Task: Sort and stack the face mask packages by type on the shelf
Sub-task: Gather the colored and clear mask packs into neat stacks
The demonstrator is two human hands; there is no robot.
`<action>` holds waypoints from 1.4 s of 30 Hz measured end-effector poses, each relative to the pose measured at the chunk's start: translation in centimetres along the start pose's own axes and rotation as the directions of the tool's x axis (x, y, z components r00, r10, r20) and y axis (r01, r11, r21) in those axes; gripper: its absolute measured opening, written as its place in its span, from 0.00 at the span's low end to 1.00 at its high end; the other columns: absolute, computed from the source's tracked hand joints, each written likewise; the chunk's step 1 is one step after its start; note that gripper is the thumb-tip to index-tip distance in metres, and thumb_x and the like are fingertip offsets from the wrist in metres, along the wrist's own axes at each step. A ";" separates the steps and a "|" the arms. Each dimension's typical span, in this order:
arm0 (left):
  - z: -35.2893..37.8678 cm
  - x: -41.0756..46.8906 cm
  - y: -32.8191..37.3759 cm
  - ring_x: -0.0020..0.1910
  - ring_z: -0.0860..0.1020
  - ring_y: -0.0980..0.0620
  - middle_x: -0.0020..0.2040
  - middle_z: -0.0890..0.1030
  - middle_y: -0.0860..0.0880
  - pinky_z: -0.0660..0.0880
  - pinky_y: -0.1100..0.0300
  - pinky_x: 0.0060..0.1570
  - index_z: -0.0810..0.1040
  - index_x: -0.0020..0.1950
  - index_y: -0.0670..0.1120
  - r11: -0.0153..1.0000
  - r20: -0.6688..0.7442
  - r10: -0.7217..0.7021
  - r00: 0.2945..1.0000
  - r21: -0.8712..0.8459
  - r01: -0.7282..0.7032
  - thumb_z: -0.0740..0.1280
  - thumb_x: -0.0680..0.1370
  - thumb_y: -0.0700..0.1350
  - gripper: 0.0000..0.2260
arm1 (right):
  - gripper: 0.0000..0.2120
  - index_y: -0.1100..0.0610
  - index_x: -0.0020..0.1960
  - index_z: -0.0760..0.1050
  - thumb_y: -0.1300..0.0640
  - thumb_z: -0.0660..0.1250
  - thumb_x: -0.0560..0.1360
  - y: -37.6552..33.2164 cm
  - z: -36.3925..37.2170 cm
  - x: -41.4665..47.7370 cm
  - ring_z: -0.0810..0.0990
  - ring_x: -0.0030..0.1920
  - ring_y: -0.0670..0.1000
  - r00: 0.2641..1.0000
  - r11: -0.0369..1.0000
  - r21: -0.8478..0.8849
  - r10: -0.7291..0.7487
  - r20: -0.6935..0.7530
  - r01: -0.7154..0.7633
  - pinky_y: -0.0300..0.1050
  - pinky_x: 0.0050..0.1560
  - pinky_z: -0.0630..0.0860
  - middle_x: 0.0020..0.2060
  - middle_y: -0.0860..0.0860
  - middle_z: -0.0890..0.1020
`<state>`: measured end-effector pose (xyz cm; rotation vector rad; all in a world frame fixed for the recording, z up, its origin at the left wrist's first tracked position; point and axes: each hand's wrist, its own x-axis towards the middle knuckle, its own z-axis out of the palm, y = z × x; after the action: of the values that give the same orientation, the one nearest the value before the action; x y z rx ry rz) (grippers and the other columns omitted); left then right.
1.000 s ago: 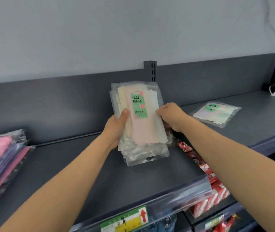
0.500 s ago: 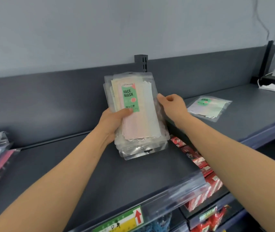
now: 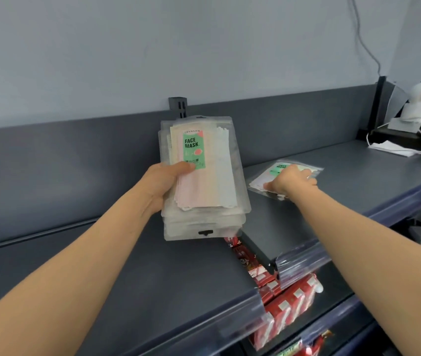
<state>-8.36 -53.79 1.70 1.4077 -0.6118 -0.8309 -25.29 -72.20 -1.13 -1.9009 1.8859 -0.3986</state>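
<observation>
Nearest: red boxes [image 3: 289,301] on the lower shelf, under the front rail. Not ours.

Left shelf section [image 3: 140,283]: left hand [image 3: 164,181] holds the stack of face mask packages [image 3: 204,176] tilted up. Thumb lies across the front, just under the green FACE MASK label; fingers are behind, out of view. Can't tell if the stack's bottom edge touches the shelf. It's several clear pouches with edges roughly squared. Only the front one is readable.

Right shelf section [image 3: 358,191], set a bit higher: one loose package [image 3: 258,183] lies flat, same green label. Right hand [image 3: 290,182] is on top of it, fingers bent over it, thumb at the near edge. Can't tell if it pinches the pouch or just rests on it.

Far: grey back panel [image 3: 76,163]. White clutter [image 3: 394,147] at the far right end, unrelated.

Status, my read: this type is mostly gathered in the left hand. To do: get the loose package onto the stack, then set the stack down on the shelf. No other types in view, so can't judge the rest of the sort.
</observation>
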 end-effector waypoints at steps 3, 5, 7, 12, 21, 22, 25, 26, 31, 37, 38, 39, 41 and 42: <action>0.4 0.1 0.6 0.51 0.83 0.44 0.52 0.85 0.43 0.80 0.48 0.50 0.80 0.58 0.42 1.000 0.005 -0.015 1.000 0.006 0.015 0.71 0.74 0.40 0.13 | 0.41 0.59 0.73 0.55 0.48 0.74 0.70 -0.3 -0.6 0.7 0.60 0.71 0.61 0.999 0.997 0.056 0.048 0.010 -0.048 0.49 0.68 0.62 0.73 0.60 0.55; 0.8 0.1 0.8 0.51 0.83 0.44 0.52 0.84 0.43 0.79 0.47 0.51 0.80 0.57 0.42 1.000 0.003 -0.017 1.000 0.007 0.017 0.71 0.74 0.40 0.12 | 0.41 0.61 0.73 0.53 0.54 0.74 0.70 0.0 -1.1 1.4 0.62 0.70 0.61 0.995 0.986 0.141 0.095 0.000 -0.094 0.49 0.67 0.65 0.72 0.62 0.58; 1.2 0.2 0.8 0.49 0.83 0.44 0.52 0.85 0.43 0.80 0.49 0.49 0.80 0.56 0.42 1.000 0.006 -0.018 1.000 0.012 0.018 0.71 0.74 0.40 0.11 | 0.39 0.64 0.74 0.51 0.60 0.71 0.72 0.6 -1.4 2.3 0.64 0.70 0.61 0.996 0.943 0.322 0.084 0.011 -0.083 0.50 0.67 0.66 0.72 0.63 0.61; 1.8 0.8 0.0 0.48 0.84 0.45 0.52 0.85 0.44 0.80 0.50 0.47 0.81 0.55 0.42 0.997 -0.018 -0.039 0.999 0.063 0.040 0.73 0.73 0.41 0.12 | 0.23 0.66 0.69 0.66 0.67 0.64 0.75 2.3 -2.2 2.4 0.74 0.65 0.59 0.998 0.687 0.726 -0.029 0.063 -0.026 0.45 0.55 0.74 0.66 0.61 0.73; 1.7 0.8 -0.6 0.48 0.83 0.45 0.52 0.84 0.43 0.80 0.49 0.48 0.80 0.56 0.41 0.999 0.010 -0.041 0.999 0.019 0.041 0.72 0.73 0.40 0.12 | 0.21 0.59 0.68 0.60 0.70 0.55 0.77 0.1 -6.3 -4.1 0.75 0.52 0.47 0.903 0.191 0.882 -0.088 -0.421 0.430 0.31 0.42 0.76 0.56 0.50 0.72; 1.7 0.7 -0.7 0.48 0.83 0.45 0.52 0.84 0.43 0.80 0.49 0.48 0.80 0.56 0.41 0.999 0.015 -0.042 0.999 0.018 0.041 0.72 0.73 0.40 0.12 | 0.21 0.58 0.68 0.60 0.70 0.55 0.77 -0.2 -6.4 -4.7 0.75 0.52 0.47 0.897 0.163 0.882 -0.105 -0.430 0.442 0.29 0.41 0.76 0.57 0.50 0.73; 1.4 0.3 -1.0 0.48 0.83 0.45 0.52 0.84 0.43 0.80 0.49 0.48 0.80 0.57 0.41 0.999 0.035 -0.040 0.999 0.001 0.040 0.72 0.74 0.42 0.13 | 0.21 0.57 0.67 0.63 0.69 0.59 0.76 -1.1 -6.2 -6.2 0.77 0.52 0.50 0.911 0.231 0.887 -0.207 -0.357 0.400 0.31 0.34 0.77 0.57 0.51 0.74; 1.1 0.2 -1.0 0.48 0.83 0.45 0.52 0.84 0.43 0.80 0.49 0.49 0.80 0.57 0.41 0.999 0.038 -0.038 0.999 -0.015 0.039 0.72 0.74 0.43 0.13 | 0.21 0.57 0.68 0.64 0.68 0.60 0.76 -1.4 -5.8 -6.5 0.78 0.50 0.52 0.923 0.304 0.884 -0.266 -0.278 0.354 0.36 0.31 0.77 0.56 0.52 0.75; -1.7 -0.2 -1.6 0.52 0.82 0.43 0.53 0.84 0.43 0.78 0.45 0.55 0.80 0.58 0.41 0.997 0.007 -0.043 0.999 -0.068 0.044 0.70 0.75 0.52 0.18 | 0.21 0.61 0.65 0.68 0.68 0.65 0.74 -2.6 -1.8 -8.2 0.78 0.48 0.55 0.922 0.513 0.833 -0.388 0.012 0.205 0.47 0.40 0.78 0.57 0.58 0.78; -6.3 -1.7 -2.5 0.54 0.82 0.42 0.54 0.84 0.44 0.76 0.44 0.58 0.79 0.59 0.42 0.999 -0.059 0.011 0.998 -0.047 -0.013 0.67 0.76 0.56 0.20 | 0.38 0.60 0.67 0.67 0.58 0.79 0.61 -5.4 2.2 -11.5 0.85 0.50 0.57 0.785 0.518 0.855 -0.537 0.308 0.019 0.57 0.50 0.82 0.55 0.55 0.83; -7.1 -2.1 -2.6 0.54 0.82 0.43 0.54 0.84 0.44 0.77 0.45 0.58 0.79 0.60 0.42 0.999 -0.067 0.030 0.997 -0.037 -0.032 0.65 0.77 0.56 0.20 | 0.37 0.59 0.67 0.68 0.59 0.79 0.61 -5.9 2.8 -12.3 0.85 0.51 0.57 0.747 0.522 0.853 -0.564 0.353 -0.009 0.59 0.50 0.81 0.55 0.55 0.83; -7.9 -2.5 -2.6 0.54 0.82 0.44 0.55 0.84 0.44 0.77 0.46 0.57 0.79 0.60 0.42 0.999 -0.078 0.050 0.996 -0.018 -0.052 0.63 0.78 0.57 0.21 | 0.32 0.58 0.65 0.70 0.62 0.78 0.64 -6.3 3.3 -13.0 0.84 0.52 0.57 0.706 0.523 0.852 -0.593 0.387 -0.028 0.62 0.51 0.80 0.55 0.55 0.83; -9.6 -3.6 -2.7 0.53 0.82 0.46 0.55 0.84 0.45 0.77 0.48 0.57 0.78 0.62 0.43 0.996 -0.084 0.090 0.992 0.027 -0.088 0.60 0.78 0.60 0.24 | 0.25 0.58 0.63 0.70 0.67 0.74 0.69 -7.1 4.5 -14.3 0.83 0.52 0.57 0.645 0.511 0.858 -0.640 0.418 -0.049 0.61 0.52 0.79 0.54 0.53 0.83; -10.2 -4.2 -2.6 0.54 0.82 0.47 0.56 0.83 0.46 0.78 0.49 0.57 0.77 0.63 0.44 0.994 -0.058 0.103 0.993 0.034 -0.101 0.59 0.77 0.63 0.27 | 0.28 0.57 0.64 0.67 0.68 0.73 0.69 -7.4 4.9 -14.8 0.82 0.52 0.56 0.631 0.501 0.865 -0.659 0.410 -0.039 0.59 0.51 0.80 0.54 0.52 0.82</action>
<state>-3.05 -44.21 -1.42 1.4125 -0.6473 -0.6986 -16.90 -57.13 -0.28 -1.3854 0.5429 -0.4557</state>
